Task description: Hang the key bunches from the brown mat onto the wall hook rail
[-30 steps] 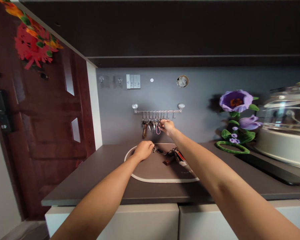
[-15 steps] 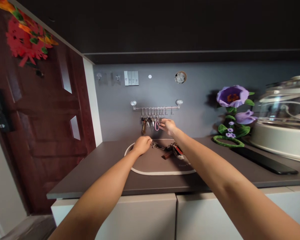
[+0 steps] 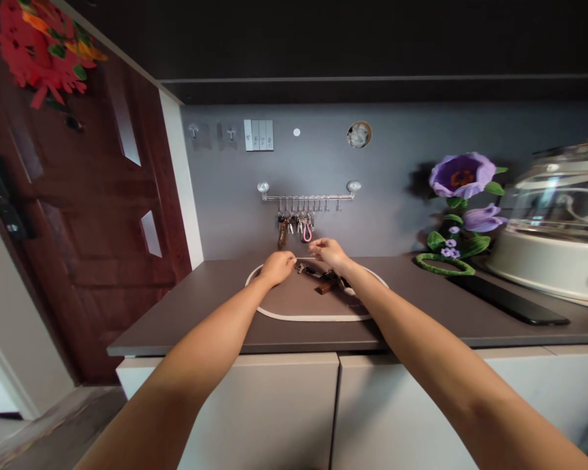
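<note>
My left hand (image 3: 278,267) is closed just above the left part of a brown mat (image 3: 294,303) with a pale rim. Whatever lies inside its fingers is hidden. Beside its fingertips some loose keys (image 3: 302,267) rest on the mat. My right hand (image 3: 329,253) hovers over the mat's back edge, fingers loosely bent and a little apart, with nothing visible in them. Below it is a dark bunch with a brown tag (image 3: 325,287), partly covered by my right wrist. On the wall behind, a clear hook rail (image 3: 306,198) carries several keys (image 3: 291,223) and a pink loop (image 3: 307,232).
To the right a black phone (image 3: 509,300) lies on the counter (image 3: 176,320), near a purple crocheted flower (image 3: 463,176) and a clear-topped cream appliance (image 3: 548,254). A dark shelf (image 3: 323,52) overhangs the counter. The red-brown door (image 3: 98,228) stands at left.
My right hand has come down and away from the keys on the rail, moving closer to my left hand. The left hand stays closed over the mat. The view has shifted slightly.
</note>
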`<state>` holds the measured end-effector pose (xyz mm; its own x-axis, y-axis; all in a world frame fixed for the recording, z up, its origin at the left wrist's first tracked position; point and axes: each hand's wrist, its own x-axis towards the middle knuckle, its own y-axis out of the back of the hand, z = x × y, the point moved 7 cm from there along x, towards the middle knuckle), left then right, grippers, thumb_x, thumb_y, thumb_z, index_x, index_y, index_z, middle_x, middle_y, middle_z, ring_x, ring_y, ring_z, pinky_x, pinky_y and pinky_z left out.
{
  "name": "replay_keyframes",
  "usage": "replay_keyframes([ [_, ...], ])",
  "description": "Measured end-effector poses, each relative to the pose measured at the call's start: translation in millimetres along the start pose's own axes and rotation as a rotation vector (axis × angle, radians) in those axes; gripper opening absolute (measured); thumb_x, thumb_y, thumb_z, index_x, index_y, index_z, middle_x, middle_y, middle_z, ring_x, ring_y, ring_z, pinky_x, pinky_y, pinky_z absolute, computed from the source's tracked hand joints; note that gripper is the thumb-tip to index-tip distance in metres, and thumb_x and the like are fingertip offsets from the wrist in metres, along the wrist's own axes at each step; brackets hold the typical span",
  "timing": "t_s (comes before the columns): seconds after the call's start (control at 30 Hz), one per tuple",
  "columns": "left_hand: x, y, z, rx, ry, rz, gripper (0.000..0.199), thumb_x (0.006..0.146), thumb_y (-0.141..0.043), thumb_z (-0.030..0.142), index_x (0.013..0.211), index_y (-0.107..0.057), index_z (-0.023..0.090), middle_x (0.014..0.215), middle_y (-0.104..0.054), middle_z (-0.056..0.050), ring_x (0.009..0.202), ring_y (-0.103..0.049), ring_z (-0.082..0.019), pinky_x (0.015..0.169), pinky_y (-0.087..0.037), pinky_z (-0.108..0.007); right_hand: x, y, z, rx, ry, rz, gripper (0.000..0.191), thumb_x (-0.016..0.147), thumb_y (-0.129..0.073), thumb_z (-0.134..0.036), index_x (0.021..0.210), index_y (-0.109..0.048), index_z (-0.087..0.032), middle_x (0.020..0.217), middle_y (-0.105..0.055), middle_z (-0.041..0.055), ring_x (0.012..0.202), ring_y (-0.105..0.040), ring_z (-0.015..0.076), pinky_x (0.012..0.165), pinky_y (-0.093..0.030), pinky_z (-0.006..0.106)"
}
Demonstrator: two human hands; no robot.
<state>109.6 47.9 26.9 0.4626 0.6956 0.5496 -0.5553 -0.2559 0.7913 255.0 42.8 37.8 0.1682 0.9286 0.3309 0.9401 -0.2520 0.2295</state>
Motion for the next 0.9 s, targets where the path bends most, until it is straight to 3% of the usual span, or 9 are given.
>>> replay_keyframes([
  [0.17,1,-2.6,-2,0.017,-0.006,-0.001,0.025,0.080,-0.041,0.027,0.084,-0.064,0.016,0.079,-0.066,-0.006,0.069,-0.057,-0.015,0.065,-0.040,-0.024,-2,-8,7,-0.495,0.175,-0.113,0.003,0.063,-0.063,-0.020,0.065,-0.063,-0.018,0.059,-0.060,-0.0014,0.057,-0.050,0.0092,0.061,-0.038,0.020],
  [0.3,2,-5.1,-4,0.011,0.007,-0.020,0.025,0.080,-0.042,0.027,0.087,-0.064,0.016,0.081,-0.066,-0.005,0.071,-0.057,-0.014,0.067,-0.040,-0.022,0,-14,7,-0.682,0.242,-0.189,0.004,0.064,-0.064,-0.023,0.066,-0.066,-0.020,0.065,-0.063,0.0002,0.061,-0.053,0.0117,0.063,-0.037,0.021],
  [0.6,3,-7.7,-10,-0.014,0.009,0.001,0.023,0.079,-0.043,0.026,0.084,-0.063,0.015,0.080,-0.065,-0.005,0.069,-0.056,-0.013,0.065,-0.040,-0.022,1,-22,18,-0.846,0.188,-0.320,0.006,0.063,-0.065,-0.023,0.059,-0.067,-0.019,0.055,-0.061,0.0004,0.052,-0.049,0.0108,0.055,-0.032,0.022],
  [0.77,3,-8.8,-14,-0.036,0.043,-0.007,0.023,0.079,-0.043,0.026,0.085,-0.063,0.015,0.079,-0.065,-0.005,0.070,-0.056,-0.014,0.067,-0.041,-0.023,2,-23,19,-0.851,0.219,-0.299,0.008,0.062,-0.065,-0.020,0.054,-0.064,-0.019,0.046,-0.053,-0.0007,0.048,-0.045,0.0098,0.052,-0.030,0.022],
  [0.9,3,-7.2,-13,-0.050,0.036,0.005,0.023,0.079,-0.043,0.025,0.086,-0.063,0.015,0.080,-0.065,-0.005,0.071,-0.056,-0.014,0.070,-0.041,-0.023,-1,-26,15,-0.964,0.280,-0.292,0.014,0.070,-0.058,-0.020,0.057,-0.064,-0.017,0.055,-0.058,0.0033,0.051,-0.048,0.0118,0.053,-0.029,0.023],
])
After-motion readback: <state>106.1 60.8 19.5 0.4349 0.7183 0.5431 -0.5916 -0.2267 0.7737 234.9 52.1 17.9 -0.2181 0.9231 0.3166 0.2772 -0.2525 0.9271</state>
